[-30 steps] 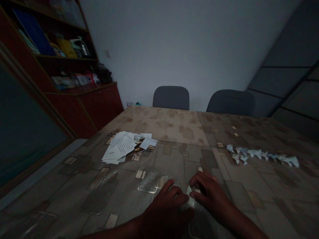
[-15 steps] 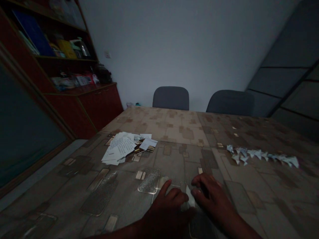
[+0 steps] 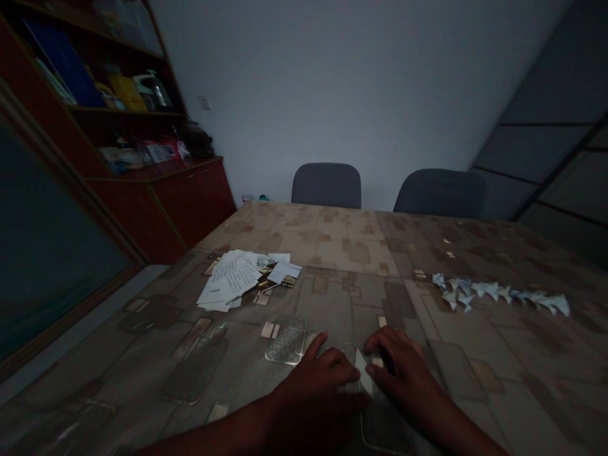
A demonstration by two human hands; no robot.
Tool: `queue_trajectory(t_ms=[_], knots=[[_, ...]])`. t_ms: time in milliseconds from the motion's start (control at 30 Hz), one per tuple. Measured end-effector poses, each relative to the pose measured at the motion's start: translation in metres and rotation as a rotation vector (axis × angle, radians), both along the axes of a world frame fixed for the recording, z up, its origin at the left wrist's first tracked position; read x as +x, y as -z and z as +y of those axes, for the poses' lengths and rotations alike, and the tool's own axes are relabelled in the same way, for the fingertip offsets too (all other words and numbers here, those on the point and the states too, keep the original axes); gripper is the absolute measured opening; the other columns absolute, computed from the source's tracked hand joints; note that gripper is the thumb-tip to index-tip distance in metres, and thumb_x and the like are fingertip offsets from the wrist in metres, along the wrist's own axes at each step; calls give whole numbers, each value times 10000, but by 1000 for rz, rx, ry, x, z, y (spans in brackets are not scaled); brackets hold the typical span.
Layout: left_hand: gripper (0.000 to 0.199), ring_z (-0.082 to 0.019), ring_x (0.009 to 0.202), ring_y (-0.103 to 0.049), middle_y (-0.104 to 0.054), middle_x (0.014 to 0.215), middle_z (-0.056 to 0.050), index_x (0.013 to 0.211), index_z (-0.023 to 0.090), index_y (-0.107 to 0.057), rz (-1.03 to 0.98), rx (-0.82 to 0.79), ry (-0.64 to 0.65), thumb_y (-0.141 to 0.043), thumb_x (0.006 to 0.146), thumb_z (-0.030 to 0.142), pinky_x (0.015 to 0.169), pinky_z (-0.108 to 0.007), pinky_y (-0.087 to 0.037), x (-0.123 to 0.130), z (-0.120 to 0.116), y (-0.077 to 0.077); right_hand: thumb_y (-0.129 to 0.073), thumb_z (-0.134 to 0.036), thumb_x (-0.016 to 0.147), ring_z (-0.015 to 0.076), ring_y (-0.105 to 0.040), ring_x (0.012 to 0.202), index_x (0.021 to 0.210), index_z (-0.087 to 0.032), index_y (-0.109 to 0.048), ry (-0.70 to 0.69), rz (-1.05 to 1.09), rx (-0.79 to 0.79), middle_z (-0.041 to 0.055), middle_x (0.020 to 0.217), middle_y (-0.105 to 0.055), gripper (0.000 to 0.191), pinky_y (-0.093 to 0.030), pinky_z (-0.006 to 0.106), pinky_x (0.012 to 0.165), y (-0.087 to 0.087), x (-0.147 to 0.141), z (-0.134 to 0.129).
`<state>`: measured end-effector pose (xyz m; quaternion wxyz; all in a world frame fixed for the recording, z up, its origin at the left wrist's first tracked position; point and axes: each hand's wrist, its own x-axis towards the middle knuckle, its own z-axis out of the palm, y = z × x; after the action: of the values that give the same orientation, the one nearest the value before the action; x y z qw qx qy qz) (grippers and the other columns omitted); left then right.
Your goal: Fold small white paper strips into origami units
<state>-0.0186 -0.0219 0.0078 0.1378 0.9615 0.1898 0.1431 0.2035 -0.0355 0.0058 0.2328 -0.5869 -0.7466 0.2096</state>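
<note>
We note the left hand (image 3: 318,386) and right hand (image 3: 403,380) low on the patterned surface (image 3: 332,253), curled in toward a small folded white paper (image 3: 363,372), which stands tilted between them at the near side of the surface. The fingers (image 3: 380,370) of both hands are closed in on it, tips against its sides, though the left hand hides part of it. Ahead and to the right, a row of small folded paper pieces (image 3: 494,292) lies on the surface; ahead and to the left lies a loose pile of paper sheets (image 3: 228,278). At far left stands a dark red wooden cabinet (image 3: 194,209). Its upper shelf (image 3: 126,113) holds a blue binder (image 3: 61,66), a yellow box (image 3: 126,92) and a metal jug (image 3: 154,90). Below, colourful packets (image 3: 137,152) and a black bag (image 3: 197,140) rest on the cabinet's top; the packets' contents are too dim to tell.
</note>
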Motion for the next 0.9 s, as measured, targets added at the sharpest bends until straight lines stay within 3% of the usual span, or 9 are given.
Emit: queue_trajectory(t_ms=[233, 400, 600, 900], knots=[[140, -134, 1004, -582, -696, 1052, 40, 992, 246, -624, -144, -74, -50, -578, 881, 175, 1111, -408, -218, 0, 11, 11, -505, -197, 868, 217, -571, 832, 821, -226, -589, -143, 121, 14, 19, 828, -628, 101, -406, 363, 786, -4, 13, 3], [170, -145, 977, -599, -718, 1044, 46, 947, 253, -636, -151, -103, -57, -567, 861, 123, 1123, -438, -200, 2, 12, 15, -587, -189, 831, 212, -574, 795, 741, -224, -589, -117, 93, 52, 8, 768, -628, 96, -402, 352, 761, -7, 5, -1], [255, -125, 986, -594, -701, 976, 28, 879, 211, -597, -117, -227, -118, -499, 793, -8, 1135, -439, -202, 3, 16, 4, -694, -71, 688, 216, -562, 810, 741, -230, -596, -148, -99, 110, -8, 787, -629, 194, -355, 387, 799, 1, -4, -5], [301, -127, 996, -574, -688, 979, 47, 850, 216, -543, -80, -232, -120, -451, 739, -48, 1139, -461, -181, 3, 19, 3, -730, -40, 641, 235, -554, 854, 809, -249, -592, -210, -146, 112, -14, 839, -637, 302, -348, 421, 850, -12, -2, -7]])
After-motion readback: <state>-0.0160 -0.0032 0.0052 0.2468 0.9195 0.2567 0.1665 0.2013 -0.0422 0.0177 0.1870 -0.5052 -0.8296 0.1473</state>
